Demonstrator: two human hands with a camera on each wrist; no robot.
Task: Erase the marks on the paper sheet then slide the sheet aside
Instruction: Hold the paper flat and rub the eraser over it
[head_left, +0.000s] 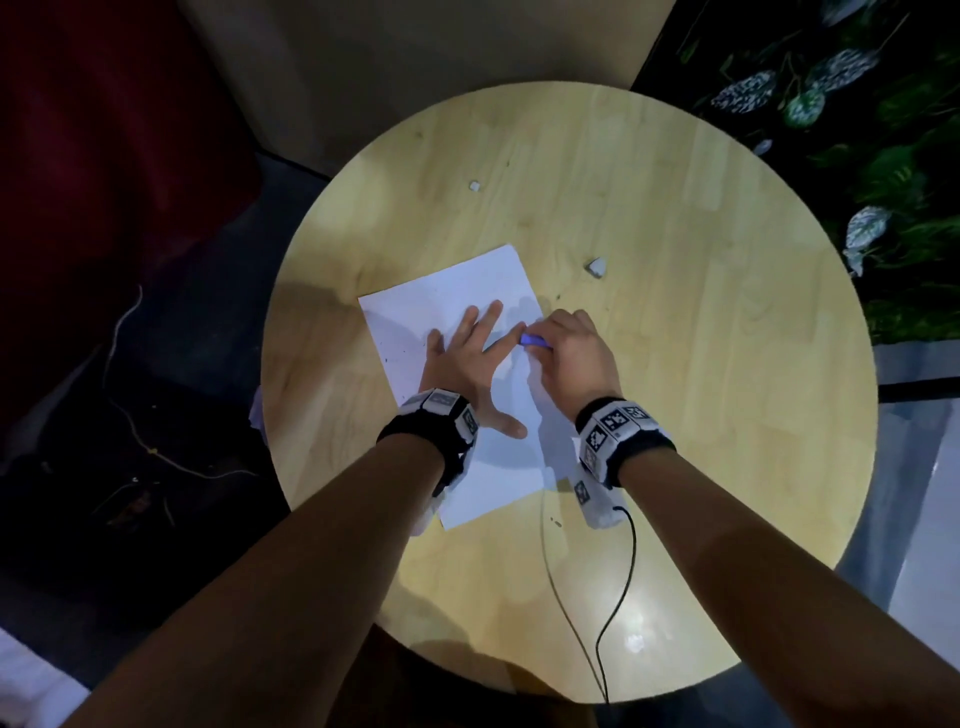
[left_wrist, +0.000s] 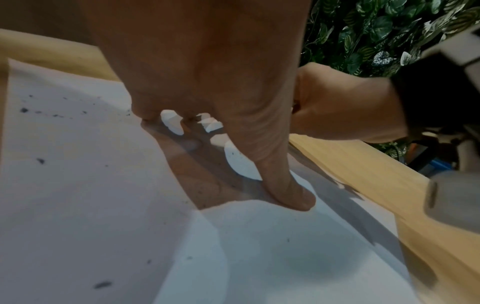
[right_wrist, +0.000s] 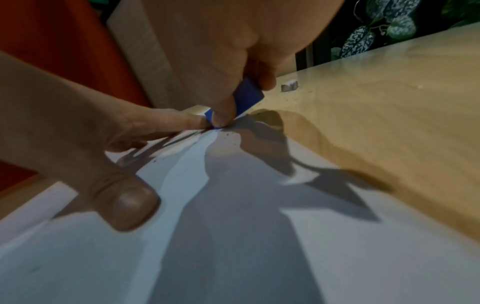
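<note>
A white paper sheet (head_left: 447, 306) lies tilted on the round wooden table (head_left: 675, 364). My left hand (head_left: 470, 358) presses flat on the sheet with spread, straight fingers (left_wrist: 285, 185). My right hand (head_left: 563, 348) pinches a blue eraser (head_left: 532, 340) and holds its tip on the sheet's right edge, just beside the left index finger. In the right wrist view the blue eraser (right_wrist: 246, 96) sits between thumb and fingers, its lower end on the paper (right_wrist: 233, 246). Dark eraser crumbs dot the paper (left_wrist: 78, 185) left of my hand.
Two small grey-white scraps lie on the table beyond the sheet, one (head_left: 597, 267) to the right and one (head_left: 474, 185) farther back. A black cable (head_left: 618, 597) runs from my right wrist over the table's near edge. Leafy plants (head_left: 831, 93) stand at the far right.
</note>
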